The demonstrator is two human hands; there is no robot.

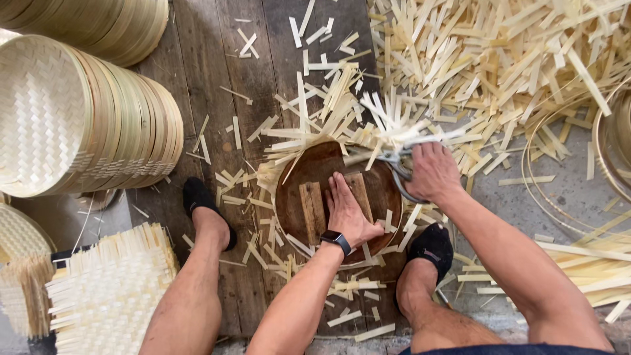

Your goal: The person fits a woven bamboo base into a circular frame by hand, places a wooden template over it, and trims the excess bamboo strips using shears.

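Left hand (347, 212) flat on round form (297, 197); right hand (430, 172) grips shears (396, 165) pointing left.

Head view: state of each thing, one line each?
Left hand: flat, pressing on round wooden form.
Right hand: closed on shears.
Shears: at the woven strip ends.
Stacked woven lids: on edge.
Cut strips: loose, scattered.

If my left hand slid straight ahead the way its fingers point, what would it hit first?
The left hand lies flat on the round wooden form, fingers pointing up the picture. Straight ahead it would probably first meet the fringe of bamboo strips at the form's far edge, though depth is unclear.
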